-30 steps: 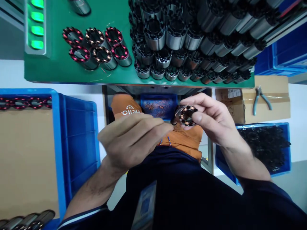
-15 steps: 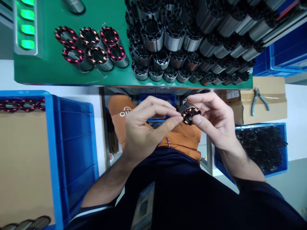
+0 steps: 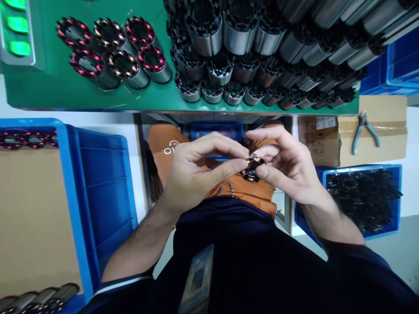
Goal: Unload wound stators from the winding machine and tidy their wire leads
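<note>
Over my lap, my right hand [image 3: 288, 170] is closed on a small motor stator [image 3: 250, 175], with the thumb on its near rim. Copper windings show around the stator's dark open end; the fingers cover much of its body. A thin copper wire [image 3: 257, 155] runs across its top edge. My left hand [image 3: 206, 168] pinches at this wire between thumb and forefinger, right beside the stator. Wound stators with red and copper-coloured wire [image 3: 129, 65] stand on the green bench [image 3: 59, 98] ahead.
Rows of stators without visible windings [image 3: 209, 41] crowd the bench. To the left, a blue crate [image 3: 108, 174] holds cardboard and wound stators. Blue-handled cutters [image 3: 360, 131] lie on a carton [image 3: 389, 117] at right, above a blue bin [image 3: 397, 209] of black parts.
The stator has turned and shifted slightly down and left in my right hand. My left fingers now hold wire at its upper edge. The head view has moved a little.
</note>
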`<action>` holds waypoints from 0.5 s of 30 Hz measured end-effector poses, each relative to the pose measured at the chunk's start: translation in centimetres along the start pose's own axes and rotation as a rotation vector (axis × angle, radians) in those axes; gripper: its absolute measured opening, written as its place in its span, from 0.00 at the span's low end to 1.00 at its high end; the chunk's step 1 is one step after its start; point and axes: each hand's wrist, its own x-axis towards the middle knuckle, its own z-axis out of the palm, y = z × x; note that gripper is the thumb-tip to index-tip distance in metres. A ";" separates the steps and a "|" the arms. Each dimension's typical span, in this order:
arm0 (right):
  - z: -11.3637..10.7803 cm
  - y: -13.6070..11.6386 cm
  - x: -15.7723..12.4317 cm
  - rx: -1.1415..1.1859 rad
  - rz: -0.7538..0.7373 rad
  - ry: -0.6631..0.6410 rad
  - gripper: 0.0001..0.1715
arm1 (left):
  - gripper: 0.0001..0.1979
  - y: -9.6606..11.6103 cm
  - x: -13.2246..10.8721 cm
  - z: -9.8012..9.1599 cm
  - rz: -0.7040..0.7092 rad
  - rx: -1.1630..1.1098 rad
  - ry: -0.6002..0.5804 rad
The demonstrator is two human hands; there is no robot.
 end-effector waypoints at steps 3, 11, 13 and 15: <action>0.0 0.5 0.0 0.008 0.013 0.002 0.38 | 0.09 -1.2 -0.2 0.3 -0.045 -0.017 -0.015; -0.3 0.1 0.0 0.022 -0.009 0.087 0.35 | 0.12 -6.6 -1.1 -1.3 -0.071 0.069 0.133; 0.0 0.3 0.3 -0.013 0.000 0.079 0.39 | 0.22 -5.2 -0.8 -1.8 0.141 0.178 0.125; 0.3 0.7 0.7 -0.020 0.010 0.055 0.42 | 0.39 -3.3 -0.7 -1.8 0.280 0.267 0.026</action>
